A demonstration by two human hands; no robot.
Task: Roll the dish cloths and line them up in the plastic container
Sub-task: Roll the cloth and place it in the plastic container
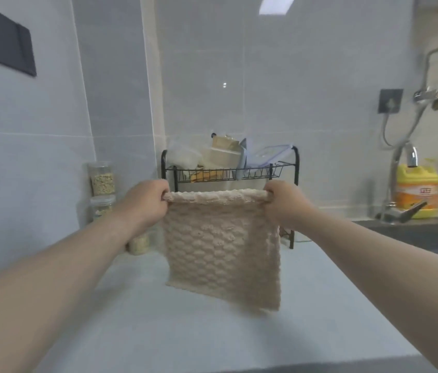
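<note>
A beige waffle-textured dish cloth (222, 246) hangs in the air above the pale counter (185, 332). My left hand (145, 203) grips its top left corner and my right hand (284, 201) grips its top right corner. The top edge between my hands is curled into a narrow roll. The cloth's lower edge hangs close to the counter; I cannot tell whether it touches. No plastic container for the cloths shows on the counter.
A black wire rack (230, 172) with boxes and plastic lids stands behind the cloth at the wall. Jars of grain (102, 181) stack at the left. A dark sink (428, 232), a tap (403, 211) and a yellow detergent bottle (417, 191) lie to the right.
</note>
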